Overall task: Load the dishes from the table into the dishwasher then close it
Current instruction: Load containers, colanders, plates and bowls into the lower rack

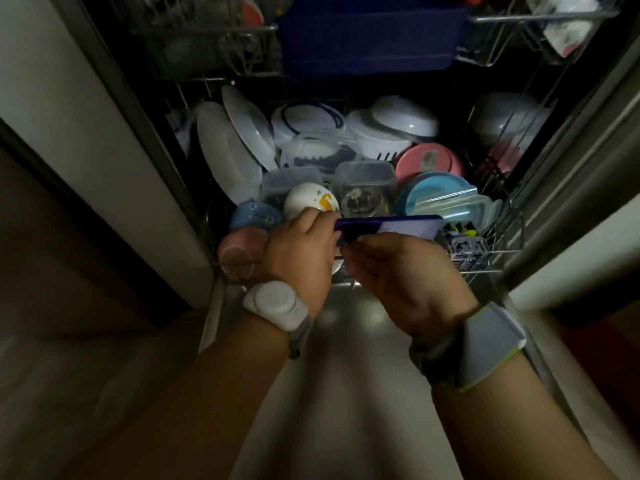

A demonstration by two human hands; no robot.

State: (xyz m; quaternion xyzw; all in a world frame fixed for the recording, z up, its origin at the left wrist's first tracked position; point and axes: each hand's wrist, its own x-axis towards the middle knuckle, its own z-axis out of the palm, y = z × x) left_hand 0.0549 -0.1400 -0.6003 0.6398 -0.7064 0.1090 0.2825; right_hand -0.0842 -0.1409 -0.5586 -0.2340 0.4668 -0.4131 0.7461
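Both hands hold one flat blue plastic lid [391, 226] above the lower rack [485, 268]: left hand [301, 251] pinches its end, right hand [394, 268] curls beneath it.

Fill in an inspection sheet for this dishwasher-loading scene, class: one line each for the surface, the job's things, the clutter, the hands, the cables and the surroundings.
Surface: open dishwasher door lies flat below the hands.
Job's things: blue lid held over the front of the lower rack; the rack is crowded with white plates, clear containers, a pink bowl and cups.
Clutter: a blue tub sits in the upper rack; cutlery basket at the front right.
Hands: left hand and right hand both grip the blue lid.
Cables: nothing seen.
Surroundings: pale cabinet panels on both sides; dim light.
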